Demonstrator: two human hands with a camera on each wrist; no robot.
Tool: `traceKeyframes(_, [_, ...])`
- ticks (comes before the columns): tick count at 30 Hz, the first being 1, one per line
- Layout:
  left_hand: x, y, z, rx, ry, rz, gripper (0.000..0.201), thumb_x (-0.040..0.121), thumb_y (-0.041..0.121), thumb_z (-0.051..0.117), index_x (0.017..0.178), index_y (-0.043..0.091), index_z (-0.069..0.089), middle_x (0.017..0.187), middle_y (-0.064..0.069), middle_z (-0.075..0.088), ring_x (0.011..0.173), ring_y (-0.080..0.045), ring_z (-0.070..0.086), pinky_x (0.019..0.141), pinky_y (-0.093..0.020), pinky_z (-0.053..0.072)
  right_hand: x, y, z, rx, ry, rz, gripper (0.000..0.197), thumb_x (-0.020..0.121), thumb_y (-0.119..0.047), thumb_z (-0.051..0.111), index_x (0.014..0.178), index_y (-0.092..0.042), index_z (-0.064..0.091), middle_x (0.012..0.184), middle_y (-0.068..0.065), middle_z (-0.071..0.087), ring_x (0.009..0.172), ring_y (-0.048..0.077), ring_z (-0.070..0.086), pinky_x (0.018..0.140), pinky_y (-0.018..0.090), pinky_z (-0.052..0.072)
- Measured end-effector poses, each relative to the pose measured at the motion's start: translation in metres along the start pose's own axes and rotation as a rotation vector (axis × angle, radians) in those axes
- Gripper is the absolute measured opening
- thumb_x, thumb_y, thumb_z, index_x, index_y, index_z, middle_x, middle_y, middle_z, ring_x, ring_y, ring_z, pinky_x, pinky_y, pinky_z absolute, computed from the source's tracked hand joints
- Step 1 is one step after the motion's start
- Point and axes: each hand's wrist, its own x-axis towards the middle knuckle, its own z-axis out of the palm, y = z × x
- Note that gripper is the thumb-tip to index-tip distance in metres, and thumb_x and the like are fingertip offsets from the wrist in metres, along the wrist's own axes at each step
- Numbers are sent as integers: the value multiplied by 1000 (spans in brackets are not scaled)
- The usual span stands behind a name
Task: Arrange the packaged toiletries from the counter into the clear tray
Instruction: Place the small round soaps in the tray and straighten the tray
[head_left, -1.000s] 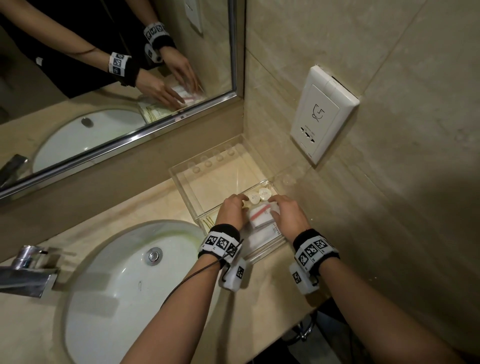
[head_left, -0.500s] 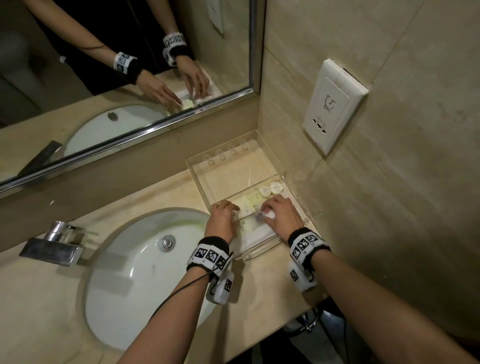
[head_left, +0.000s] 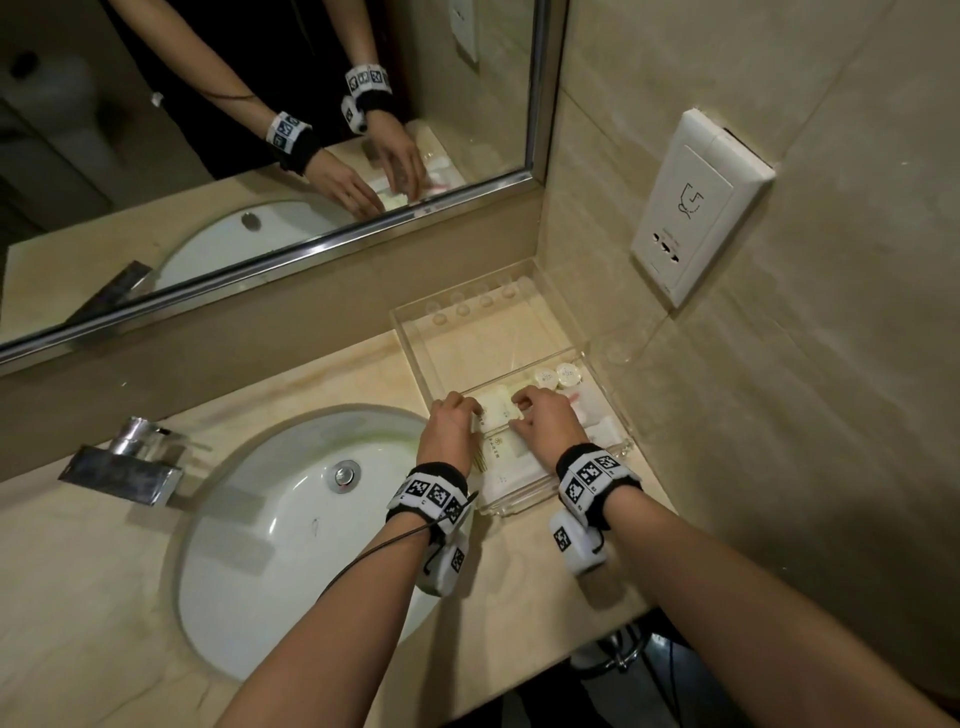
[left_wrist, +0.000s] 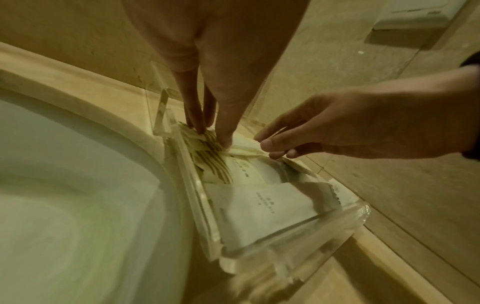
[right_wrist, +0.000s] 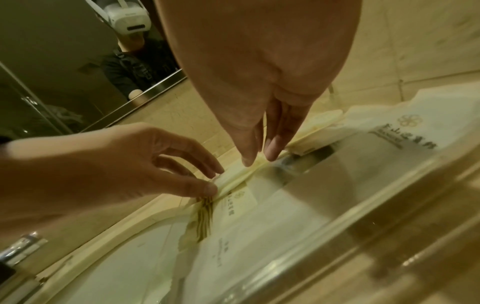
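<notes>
The clear tray (head_left: 410, 332) stands in the counter corner, split by a divider. Its near compartment holds several flat white packets (head_left: 514, 467) and two small round-capped bottles (head_left: 545, 375). A small pale packet (head_left: 496, 413) lies just in front of the divider. My left hand (head_left: 470, 408) pinches its left edge, and my right hand (head_left: 519, 410) pinches its right edge. The left wrist view shows the left hand (left_wrist: 210, 133) and right hand (left_wrist: 263, 142) on this packet (left_wrist: 246, 147), with a larger packet (left_wrist: 265, 207) nearer. The far compartment is bare.
A white sink (head_left: 270, 545) with a chrome faucet (head_left: 124, 462) lies left of the tray. A mirror (head_left: 260, 130) runs along the back wall. A white wall socket (head_left: 696, 202) sits on the right wall above the tray. The counter's front edge is near my forearms.
Both hands have shifted left inside the tray, from the red-striped packet to the pale packet by the divider. The head view has swung a little to the left.
</notes>
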Motion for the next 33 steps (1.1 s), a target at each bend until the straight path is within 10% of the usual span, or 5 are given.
traceKeyframes(16, [-16,-3,8,64,-69,64,38,89,1,56,123,16,63,123,-8,55,115,-27,52,93,-39,49,-13,3,-2,-121,-86,-164,36,94,-8,56,129,-11,61,133,7,53,116,24,57,102,32,45])
traceKeyframes(23, [-30,4,6,-11,-91,123,18,82,16,71,99,12,68,101,-5,65,96,-23,59,82,-34,50,-28,22,-39,-21,1,-100,10,84,-12,69,91,-20,70,96,-2,67,83,16,65,78,27,53])
traceKeyframes(33, [-51,12,32,15,-215,61,26,90,9,60,115,6,67,113,-10,61,105,-29,59,93,-38,48,-58,33,-33,-79,-145,-123,18,83,-16,74,101,-19,70,100,-2,68,84,9,60,79,24,50])
